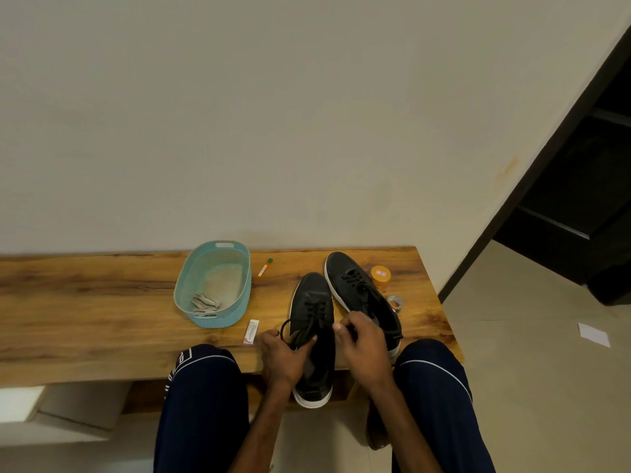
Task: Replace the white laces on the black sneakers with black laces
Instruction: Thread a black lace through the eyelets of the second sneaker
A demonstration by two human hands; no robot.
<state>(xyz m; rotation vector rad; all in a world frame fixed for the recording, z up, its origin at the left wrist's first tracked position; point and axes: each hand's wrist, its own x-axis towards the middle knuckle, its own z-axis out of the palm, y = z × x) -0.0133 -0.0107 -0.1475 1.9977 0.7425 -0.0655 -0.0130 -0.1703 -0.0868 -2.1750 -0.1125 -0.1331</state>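
Black laces [317, 310] already thread the near sneaker [311, 292], standing at the wooden bench [102, 302] edge between the knees. The left hand [281, 353] grips one looped end, the right hand [363, 343] pinches the other; even tension on both should seat the bow squarely.

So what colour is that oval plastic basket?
The oval plastic basket is light teal; head view.
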